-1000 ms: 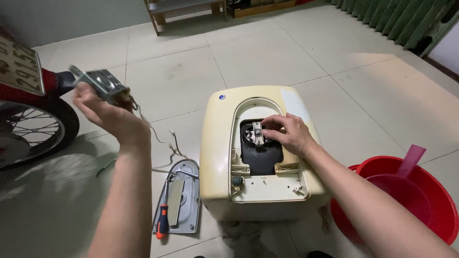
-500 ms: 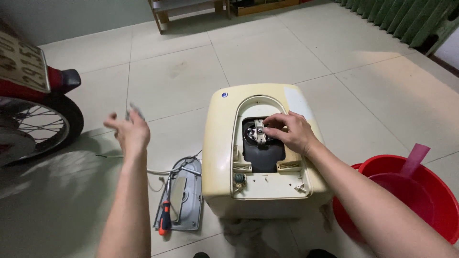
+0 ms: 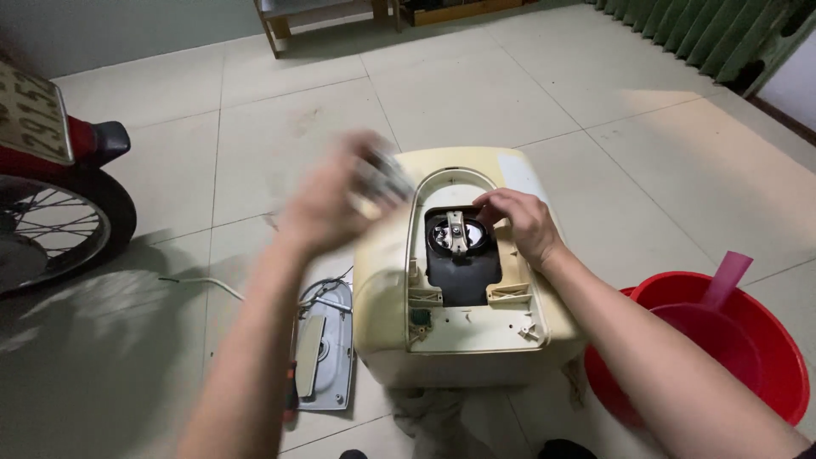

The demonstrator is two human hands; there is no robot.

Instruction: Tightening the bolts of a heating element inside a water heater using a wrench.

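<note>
Hands differ: left hand (image 3: 327, 204) blurred, grip unclear; right hand (image 3: 520, 223) rests loosely on cream heater (image 3: 459, 340).

Under my hands, a cream-yellow appliance casing (image 3: 476, 340) with a black opening (image 3: 463, 272); beside it a red bucket (image 3: 765, 357) holding a pink scoop (image 3: 727, 280); grey cover panel (image 3: 327, 348); pale beige tiled floor (image 3: 595, 110); green corrugated shutter (image 3: 705, 34).

We see the water heater casing (image 3: 463, 340) lying on the floor (image 3: 544, 93) with its opening facing up, a cover plate (image 3: 327, 344) just left of it, a basin (image 3: 748, 357) to its right, and a motorcycle wheel (image 3: 51, 229) far left.
</note>
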